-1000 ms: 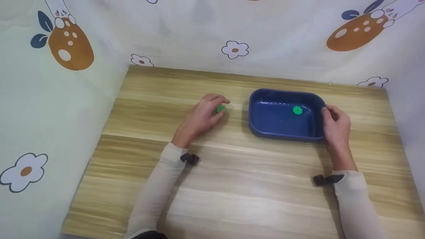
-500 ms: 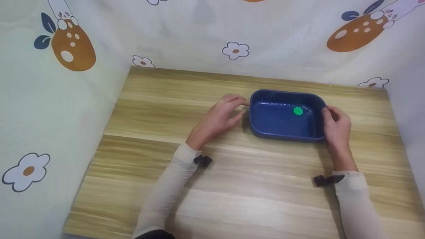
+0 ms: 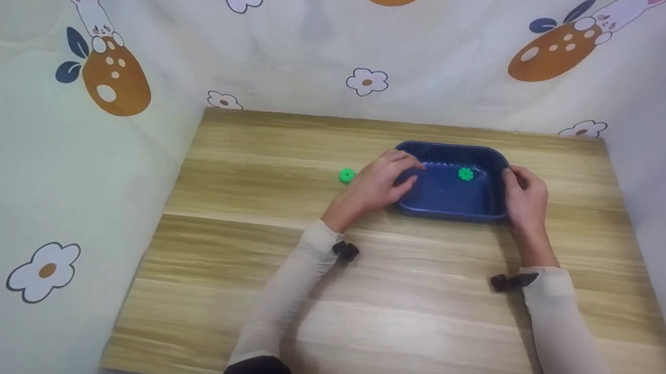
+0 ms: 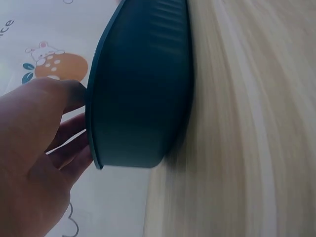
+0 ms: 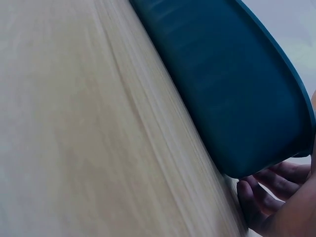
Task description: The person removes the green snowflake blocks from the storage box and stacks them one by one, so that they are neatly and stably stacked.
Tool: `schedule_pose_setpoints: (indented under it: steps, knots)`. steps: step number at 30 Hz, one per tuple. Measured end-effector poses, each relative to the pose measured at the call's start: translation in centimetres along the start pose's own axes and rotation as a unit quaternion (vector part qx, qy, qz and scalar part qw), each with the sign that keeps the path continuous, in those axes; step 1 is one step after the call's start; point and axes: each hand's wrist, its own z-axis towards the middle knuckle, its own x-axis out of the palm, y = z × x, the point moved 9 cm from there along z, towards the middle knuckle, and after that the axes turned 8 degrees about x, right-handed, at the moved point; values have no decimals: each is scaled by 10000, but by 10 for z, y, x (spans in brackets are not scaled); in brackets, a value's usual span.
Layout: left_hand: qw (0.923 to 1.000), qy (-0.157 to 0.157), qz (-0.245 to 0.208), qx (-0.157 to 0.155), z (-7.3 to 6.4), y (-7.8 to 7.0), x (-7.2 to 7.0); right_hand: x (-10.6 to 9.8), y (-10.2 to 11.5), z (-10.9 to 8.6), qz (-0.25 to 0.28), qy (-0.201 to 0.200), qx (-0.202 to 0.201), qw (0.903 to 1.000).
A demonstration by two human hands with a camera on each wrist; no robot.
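Note:
A deep blue rectangular plastic basin (image 3: 448,205) stands on the wooden table, and a green notched plastic disc (image 3: 466,174) lies inside it, right of the middle. My right hand (image 3: 525,196) grips the basin's right rim, thumb over the edge; the right wrist view shows its fingers (image 5: 281,182) at the basin's outer wall. Over the left rim reaches my left hand (image 3: 380,180), fingers loosely bent, with nothing visible between thumb and fingertips. In the left wrist view, the basin wall (image 4: 140,98) partly hides its fingers. Another green notched disc (image 3: 346,176) lies on the table behind this hand.
The wooden tabletop (image 3: 242,261) runs back to a patterned cloth wall (image 3: 293,53), with cloth at both sides too. Black wrist cameras sit on the left sleeve (image 3: 314,247) and the right sleeve (image 3: 551,283).
My left hand has moved right, from above the green disc on the table to over the basin's left rim, uncovering that disc. The right hand keeps its grip on the basin.

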Motion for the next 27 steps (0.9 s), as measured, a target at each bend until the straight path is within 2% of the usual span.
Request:
schedule_pose_setpoints:
  steps: [10,14,20,27]
  knots:
    - [9983,457,313,158,35,-15,29,1,2,-1,-278,-60,-139,9995]
    - [9955,836,441,52,47,-19,45,1,2,-2,-349,-50,-161,9992]
    - [9863,1505,648,-164,63,-22,71,1,1,-2,-276,39,-85,9996]
    - [9825,1652,863,-50,81,-26,88,1,0,1,-210,27,-54,9998]
